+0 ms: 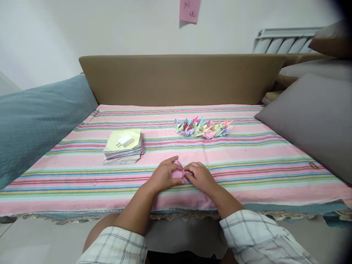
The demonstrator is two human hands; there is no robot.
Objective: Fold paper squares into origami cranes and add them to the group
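Note:
A small piece of pink origami paper [177, 173], partly folded, is held between my two hands just above the striped cloth. My left hand [164, 173] grips its left side, thumb below and fingers above. The fingers of my right hand [200, 176] pinch the paper's right end. Parts of the folds are hidden behind my fingers. Beyond my hands lies a cluster of folded paper cranes [203, 128] in several colours. To the left stands a stack of square paper sheets [123, 152], yellow on top, with a white plug adapter [125, 140] resting on it.
The striped cloth [82, 172] covers the sofa seat, below a brown backrest [176, 80]. A teal cushion [46, 121] leans at the left and a grey cushion [310, 121] at the right. A pink note [189, 10] hangs on the wall near a radiator [286, 40].

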